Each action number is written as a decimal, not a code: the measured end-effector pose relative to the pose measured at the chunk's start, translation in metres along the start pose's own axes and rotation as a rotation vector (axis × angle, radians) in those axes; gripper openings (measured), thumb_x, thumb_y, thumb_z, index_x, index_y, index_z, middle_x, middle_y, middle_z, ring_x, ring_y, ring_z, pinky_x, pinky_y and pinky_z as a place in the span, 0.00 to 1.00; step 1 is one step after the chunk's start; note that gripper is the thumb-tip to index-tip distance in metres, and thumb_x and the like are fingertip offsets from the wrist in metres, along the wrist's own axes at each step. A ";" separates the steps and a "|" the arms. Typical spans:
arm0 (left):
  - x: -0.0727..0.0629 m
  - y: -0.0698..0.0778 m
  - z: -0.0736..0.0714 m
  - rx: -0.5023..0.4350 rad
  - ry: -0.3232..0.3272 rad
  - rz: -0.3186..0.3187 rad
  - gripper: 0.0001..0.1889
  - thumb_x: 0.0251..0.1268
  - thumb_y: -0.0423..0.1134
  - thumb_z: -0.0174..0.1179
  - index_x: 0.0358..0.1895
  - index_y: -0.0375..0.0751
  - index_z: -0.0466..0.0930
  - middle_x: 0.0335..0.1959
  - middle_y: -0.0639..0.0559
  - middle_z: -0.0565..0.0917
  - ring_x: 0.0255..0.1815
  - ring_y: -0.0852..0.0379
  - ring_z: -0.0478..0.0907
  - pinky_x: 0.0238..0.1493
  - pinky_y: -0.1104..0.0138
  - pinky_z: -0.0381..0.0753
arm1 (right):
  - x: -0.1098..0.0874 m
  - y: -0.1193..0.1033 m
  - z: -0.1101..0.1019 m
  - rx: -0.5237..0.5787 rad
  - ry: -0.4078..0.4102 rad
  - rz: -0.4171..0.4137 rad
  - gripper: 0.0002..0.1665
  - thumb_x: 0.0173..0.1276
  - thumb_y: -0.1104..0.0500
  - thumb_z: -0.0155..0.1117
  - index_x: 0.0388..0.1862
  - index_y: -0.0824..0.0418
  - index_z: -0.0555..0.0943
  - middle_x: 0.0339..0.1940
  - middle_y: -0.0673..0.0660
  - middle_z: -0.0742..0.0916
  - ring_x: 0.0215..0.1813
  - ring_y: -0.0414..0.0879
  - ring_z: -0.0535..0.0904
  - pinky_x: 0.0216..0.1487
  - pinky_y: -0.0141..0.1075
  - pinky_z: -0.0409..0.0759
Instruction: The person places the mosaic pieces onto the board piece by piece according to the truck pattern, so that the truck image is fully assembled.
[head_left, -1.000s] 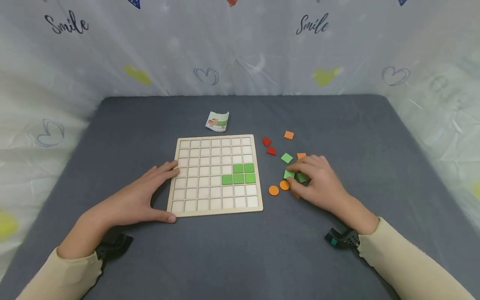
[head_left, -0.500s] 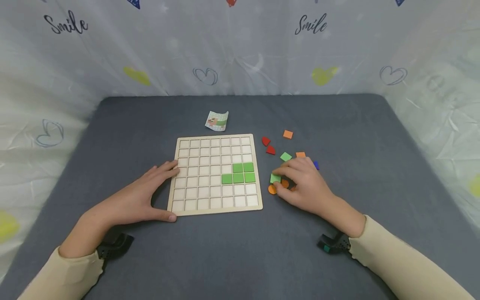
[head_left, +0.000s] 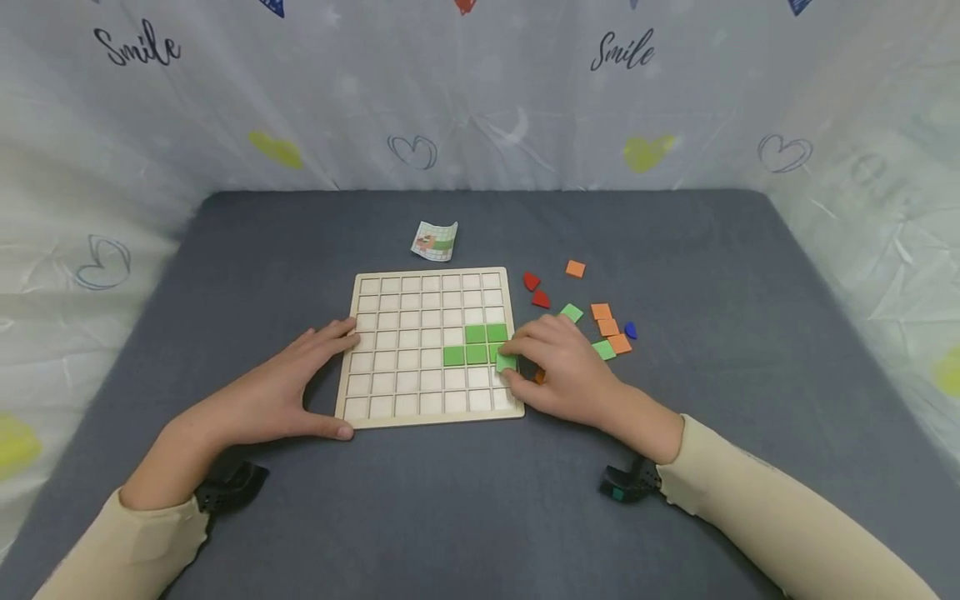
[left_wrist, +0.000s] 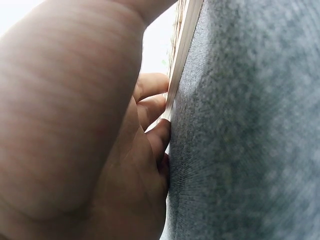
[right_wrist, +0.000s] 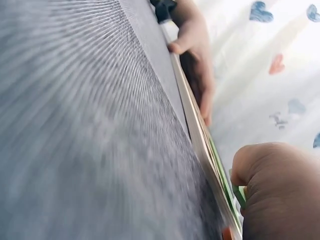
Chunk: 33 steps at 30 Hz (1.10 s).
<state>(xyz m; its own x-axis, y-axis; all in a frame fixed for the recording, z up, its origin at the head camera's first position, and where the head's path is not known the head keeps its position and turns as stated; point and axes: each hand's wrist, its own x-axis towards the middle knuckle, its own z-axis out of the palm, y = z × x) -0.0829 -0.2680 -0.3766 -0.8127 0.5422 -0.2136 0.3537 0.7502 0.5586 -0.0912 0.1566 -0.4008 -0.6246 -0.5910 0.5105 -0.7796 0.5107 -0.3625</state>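
Observation:
A wooden grid board [head_left: 420,422] lies on the dark table, with several green square tiles [head_left: 476,354] set in cells at its right side. My right hand [head_left: 562,367] pinches a light green square tile [head_left: 506,362] over the board's right edge; the right wrist view shows this tile [right_wrist: 240,196] close above the board, between thumb and fingers. At the board's left edge, my left hand [head_left: 273,392] rests with fingers and thumb spread, fingertips touching the rim. In the left wrist view its fingers [left_wrist: 152,86] lie against the board's side.
Right of the board lie two red pieces [head_left: 541,298], several orange squares [head_left: 607,327], loose green tiles [head_left: 603,350] and a blue piece [head_left: 631,330]. Orange round pieces are mostly hidden by the right hand. A small printed picture card [head_left: 434,242] lies behind the board.
My right hand has carried the light green tile left from the loose pieces to the board's right edge, uncovering orange squares and the blue piece. The left hand has stayed in place.

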 end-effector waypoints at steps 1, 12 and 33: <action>0.000 0.000 0.000 -0.001 0.001 0.000 0.68 0.48 0.78 0.76 0.90 0.56 0.53 0.92 0.57 0.43 0.91 0.34 0.36 0.83 0.30 0.48 | 0.002 -0.001 0.002 0.003 -0.008 -0.003 0.11 0.69 0.58 0.74 0.48 0.59 0.93 0.44 0.51 0.89 0.44 0.47 0.79 0.47 0.46 0.74; -0.001 -0.002 0.001 -0.006 0.012 -0.006 0.67 0.49 0.77 0.77 0.90 0.58 0.54 0.92 0.59 0.43 0.91 0.32 0.36 0.82 0.29 0.50 | 0.030 -0.006 0.022 -0.014 -0.009 -0.061 0.11 0.74 0.58 0.73 0.50 0.60 0.93 0.45 0.52 0.88 0.45 0.48 0.79 0.46 0.42 0.74; 0.001 0.000 0.001 0.008 -0.005 -0.008 0.69 0.48 0.78 0.77 0.91 0.55 0.53 0.92 0.57 0.43 0.91 0.35 0.37 0.83 0.30 0.48 | 0.064 -0.002 0.041 -0.034 -0.082 0.005 0.11 0.77 0.59 0.67 0.51 0.57 0.93 0.45 0.51 0.87 0.43 0.48 0.79 0.48 0.45 0.77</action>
<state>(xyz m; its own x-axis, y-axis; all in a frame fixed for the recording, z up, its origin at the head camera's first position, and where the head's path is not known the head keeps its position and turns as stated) -0.0833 -0.2673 -0.3771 -0.8135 0.5376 -0.2218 0.3505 0.7575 0.5507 -0.1316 0.0916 -0.3995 -0.6309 -0.6369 0.4430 -0.7756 0.5334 -0.3376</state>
